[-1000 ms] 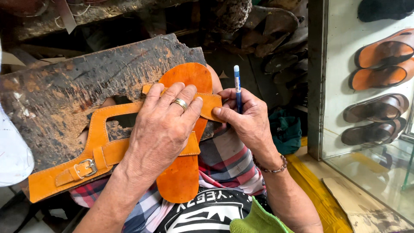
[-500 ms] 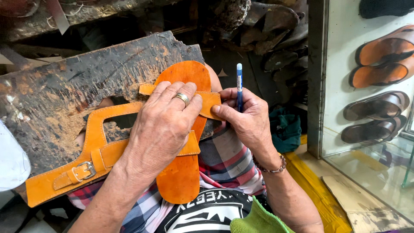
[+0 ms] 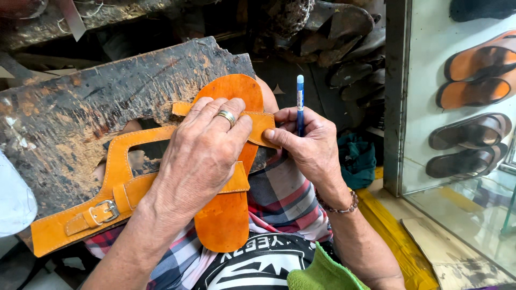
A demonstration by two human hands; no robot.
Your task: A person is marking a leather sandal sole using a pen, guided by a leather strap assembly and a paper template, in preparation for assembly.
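We see the worn dark wooden work board (image 3: 80, 107) on the lap, at 9 o'clock of the hands. Orange leather buckled strap piece (image 3: 80, 217) lies across it, over the orange leather sandal sole (image 3: 226, 215). Left hand (image 3: 201, 153), fingers spread, presses the straps flat onto the sole. Right hand (image 3: 312, 147), at 3 o'clock, pinches the blue pen (image 3: 300, 102) upright, thumb touching the strap end.

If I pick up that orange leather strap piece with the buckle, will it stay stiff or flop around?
Probably floppy: the strap piece is thin, flat, stitched leather with a large cut-out. It lies only partly on the worn board, pressed down by the left hand, so it would likely sag. The buckle end may hang lowest. It looks light and not fragile.
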